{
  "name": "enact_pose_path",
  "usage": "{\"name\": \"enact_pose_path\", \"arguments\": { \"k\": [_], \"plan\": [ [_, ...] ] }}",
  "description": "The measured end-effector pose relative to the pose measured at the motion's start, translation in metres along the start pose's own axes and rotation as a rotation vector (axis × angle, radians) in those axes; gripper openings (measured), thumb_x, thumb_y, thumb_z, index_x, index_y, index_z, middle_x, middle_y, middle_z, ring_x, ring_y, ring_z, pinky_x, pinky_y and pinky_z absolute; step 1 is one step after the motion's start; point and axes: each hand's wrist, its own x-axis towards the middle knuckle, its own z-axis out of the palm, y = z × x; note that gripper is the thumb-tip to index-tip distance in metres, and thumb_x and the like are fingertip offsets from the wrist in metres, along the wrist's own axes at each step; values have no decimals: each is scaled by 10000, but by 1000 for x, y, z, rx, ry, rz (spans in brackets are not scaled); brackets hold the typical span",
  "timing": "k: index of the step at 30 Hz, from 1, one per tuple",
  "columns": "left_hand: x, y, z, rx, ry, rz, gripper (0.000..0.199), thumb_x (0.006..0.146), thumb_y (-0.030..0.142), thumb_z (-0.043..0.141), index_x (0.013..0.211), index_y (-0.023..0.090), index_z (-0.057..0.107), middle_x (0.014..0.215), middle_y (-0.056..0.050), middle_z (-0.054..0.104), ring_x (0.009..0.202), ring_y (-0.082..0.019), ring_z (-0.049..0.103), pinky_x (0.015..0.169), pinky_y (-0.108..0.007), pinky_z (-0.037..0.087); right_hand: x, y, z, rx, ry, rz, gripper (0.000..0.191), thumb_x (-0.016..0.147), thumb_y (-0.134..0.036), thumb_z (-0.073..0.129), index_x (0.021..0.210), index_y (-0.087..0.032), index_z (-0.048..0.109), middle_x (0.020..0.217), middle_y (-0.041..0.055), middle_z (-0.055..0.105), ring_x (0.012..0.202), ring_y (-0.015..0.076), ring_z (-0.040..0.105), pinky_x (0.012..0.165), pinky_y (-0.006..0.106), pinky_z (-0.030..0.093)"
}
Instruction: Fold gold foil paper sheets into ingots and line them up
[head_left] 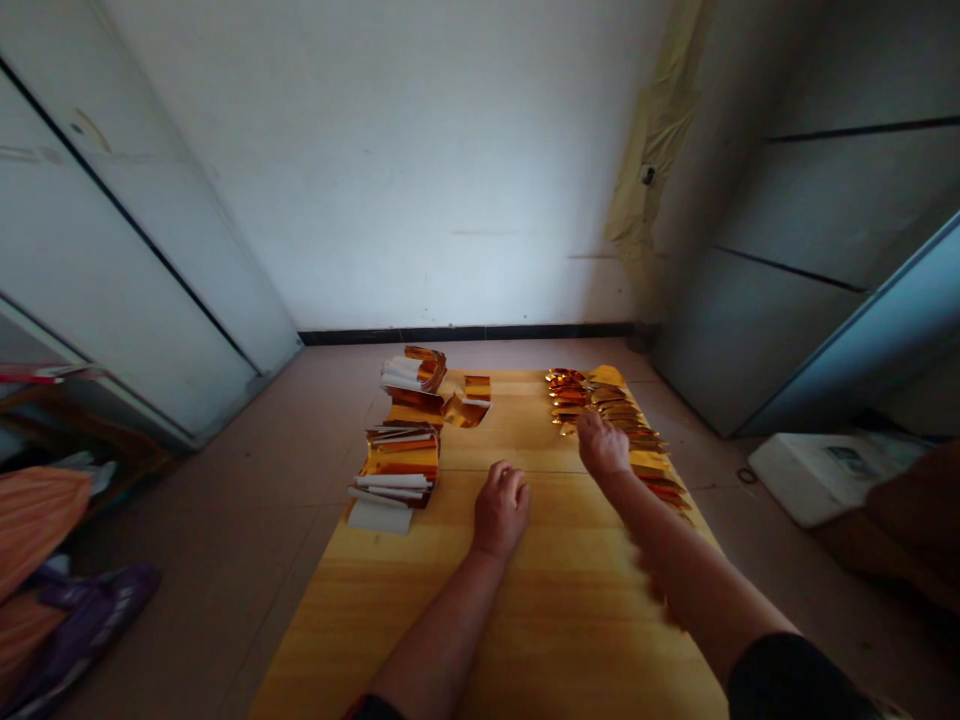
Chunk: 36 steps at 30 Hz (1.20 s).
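Along the left edge of a wooden table (525,580), bundles of gold paper (401,455) lie bent and loosely stacked from the far end toward the middle, white backs showing on several sheets, with a white sheet (380,516) flat at the near end. Just right of these, near the far edge, lie two loose gold sheets (466,411), the nearer one curled. Down the table's right side runs a row of folded gold pieces (611,407), packed close together, part of it hidden behind the right forearm. The right hand (604,447) is at the inner side of this row, fingers bent downward next to the shiny pieces; whether it grips one cannot be told. Over the middle of the table, between the two groups, the left hand (502,508) has its fingers curled in, and whether anything is inside them is hidden. Beyond the table stands a white wall (420,180) with a black baseboard (465,333); a white box (814,478) sits on the floor to the right.
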Motion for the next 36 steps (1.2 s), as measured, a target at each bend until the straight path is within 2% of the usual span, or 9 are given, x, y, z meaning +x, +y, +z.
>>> {"name": "enact_pose_path", "arguments": {
  "k": [5,10,17,28,32,36],
  "plan": [
    [0,-1,1,-6,7,7,185,789,102,538,928,205,603,1067,-55,576,964,-153,593,867,-277,509,-24,-31,0,100,-110,-81,237,908,-196,404,914,-154,637,966,136,604,899,220,548,654,291,387],
    [0,-1,1,15,8,19,195,781,96,541,934,203,599,1065,-57,575,968,-159,590,864,-283,512,-29,-41,2,136,-179,-62,289,954,-300,349,991,-168,603,1061,132,597,1011,249,508,773,343,388],
    [1,-3,1,6,19,13,212,768,76,541,928,204,596,1063,-57,572,956,-157,590,846,-277,517,-23,-38,5,129,-155,-2,305,943,-345,356,1035,-180,596,1093,133,583,1010,252,513,773,344,386],
    [0,-2,1,-9,9,9,216,771,81,533,938,203,596,1065,-62,573,975,-165,583,874,-295,511,-23,-35,1,138,-139,-21,306,942,-367,367,1017,-183,599,1066,130,585,986,248,515,748,334,363],
    [0,-1,3,-1,39,28,224,755,71,539,931,195,604,1044,-68,578,944,-167,591,836,-290,521,-35,-41,-2,124,-123,-39,269,938,-334,387,960,-176,605,1025,123,594,960,239,510,722,323,344],
    [-1,1,0,4,61,92,240,743,43,535,913,192,615,999,-60,619,944,-168,585,859,-296,501,-60,-57,-2,149,-55,-120,223,932,-289,401,912,-189,600,957,88,603,916,218,502,726,315,315]
  ]
}}
